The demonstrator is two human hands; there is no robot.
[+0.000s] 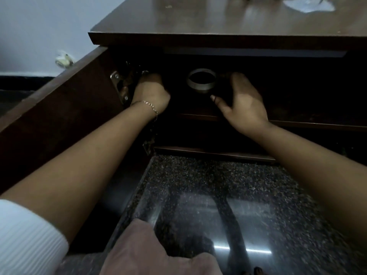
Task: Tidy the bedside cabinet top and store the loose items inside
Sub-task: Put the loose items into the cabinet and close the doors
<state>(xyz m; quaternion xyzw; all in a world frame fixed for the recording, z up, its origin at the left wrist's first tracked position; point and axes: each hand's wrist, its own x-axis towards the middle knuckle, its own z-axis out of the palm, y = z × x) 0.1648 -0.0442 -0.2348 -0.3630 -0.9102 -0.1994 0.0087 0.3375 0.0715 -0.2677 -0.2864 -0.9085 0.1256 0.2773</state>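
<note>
The dark wooden bedside cabinet [218,39] stands with its left door [59,108] swung open. Both my hands reach onto its dark upper shelf [309,122]. A grey tape roll [201,86] stands on that shelf between them. My left hand [152,92] is curled shut beside the door hinge [119,86], around a dark tangled thing that looks like a cord [132,69]; most of it is lost in shadow. My right hand [241,102] lies open just right of the roll, thumb pointing under it, fingertips close to its side.
White crumpled paper or cloth [309,4] lies on the cabinet top at the back right. A lower shelf edge [214,152] sits below the hands. Polished speckled stone floor [218,195] spreads in front, and my pink-clad knee [151,253] is at the bottom.
</note>
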